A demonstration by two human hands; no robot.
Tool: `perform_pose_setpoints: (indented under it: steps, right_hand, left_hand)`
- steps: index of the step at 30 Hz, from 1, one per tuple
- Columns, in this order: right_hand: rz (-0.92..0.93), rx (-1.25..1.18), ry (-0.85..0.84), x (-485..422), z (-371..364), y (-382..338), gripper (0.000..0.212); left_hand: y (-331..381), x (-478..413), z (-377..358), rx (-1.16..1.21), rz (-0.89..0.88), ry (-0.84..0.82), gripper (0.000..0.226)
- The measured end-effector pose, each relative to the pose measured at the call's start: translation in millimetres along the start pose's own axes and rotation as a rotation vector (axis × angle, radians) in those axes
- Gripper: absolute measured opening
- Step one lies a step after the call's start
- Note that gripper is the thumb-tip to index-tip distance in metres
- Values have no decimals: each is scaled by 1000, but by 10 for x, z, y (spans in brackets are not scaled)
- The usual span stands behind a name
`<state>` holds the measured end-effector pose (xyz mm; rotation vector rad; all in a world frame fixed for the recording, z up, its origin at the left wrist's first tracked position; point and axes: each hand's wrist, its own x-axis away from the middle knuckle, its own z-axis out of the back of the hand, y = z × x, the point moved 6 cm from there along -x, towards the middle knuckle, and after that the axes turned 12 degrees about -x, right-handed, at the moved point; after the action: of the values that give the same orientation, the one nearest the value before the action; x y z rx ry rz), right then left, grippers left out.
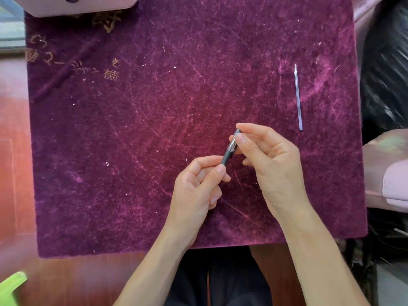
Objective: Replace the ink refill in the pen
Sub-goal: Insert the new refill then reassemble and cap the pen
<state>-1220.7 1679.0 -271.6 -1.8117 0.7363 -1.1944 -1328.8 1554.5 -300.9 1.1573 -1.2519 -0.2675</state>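
Note:
A dark pen (227, 156) with a clear cap end is held above the purple velvet mat (154, 129), tilted up to the right. My left hand (198, 186) pinches its dark barrel between thumb and fingers. My right hand (267, 157) grips the clear upper end with thumb and index finger. The pen's lower part is hidden inside my left hand. A thin clear ink refill (298, 98) lies alone on the mat at the right, nearly upright, well beyond my right hand.
The mat covers a reddish wooden table (66, 281). A white object (72, 5) overlaps the mat's top left corner. Pink items (393, 173) and black plastic (384, 74) lie past the right edge. A green thing (11, 283) shows at bottom left.

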Motion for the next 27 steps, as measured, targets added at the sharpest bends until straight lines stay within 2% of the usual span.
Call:
perform_pose_setpoints:
  steps: [8,19,27]
  right_hand:
    - [42,2,21,10,-15,72,11]
    - [87,-50,64,3,-97,162,10]
    - [50,16,28,62,-147,300,9]
  left_hand:
    - [-1,48,5,-28,-1,72,10]
    - [68,84,46,-48,-35,132,9]
    - [-30,232,103,-59,-17,181,9]
